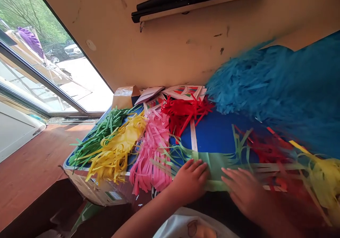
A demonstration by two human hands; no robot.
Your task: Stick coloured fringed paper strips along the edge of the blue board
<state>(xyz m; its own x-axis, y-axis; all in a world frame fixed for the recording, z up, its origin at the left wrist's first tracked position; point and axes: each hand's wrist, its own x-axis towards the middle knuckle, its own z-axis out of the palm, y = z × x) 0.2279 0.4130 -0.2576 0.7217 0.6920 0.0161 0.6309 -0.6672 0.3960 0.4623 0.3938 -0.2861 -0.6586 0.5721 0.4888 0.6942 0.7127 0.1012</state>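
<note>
My left hand [190, 181] lies with fingers curled down on a green fringed paper strip [214, 165] at the near edge of a blue board [217, 133]. My right hand [244, 190] rests flat beside it, fingers stretched onto the same green strip. Piles of cut paper fringe lie in a row to the left: pink [151, 149], yellow [119, 149], green [98, 137], and red [186, 112] further back. A large shape covered in blue fringe [287, 96] fills the right side, with red and yellow fringe below it, blurred.
A cardboard box [98, 190] sits under the board's left edge. Printed sheets [183, 91] and a brown paper bag [124, 96] lie at the back by the wall. A shelf [207, 2] hangs above. A window [39, 64] and reddish floor [29, 163] are to the left.
</note>
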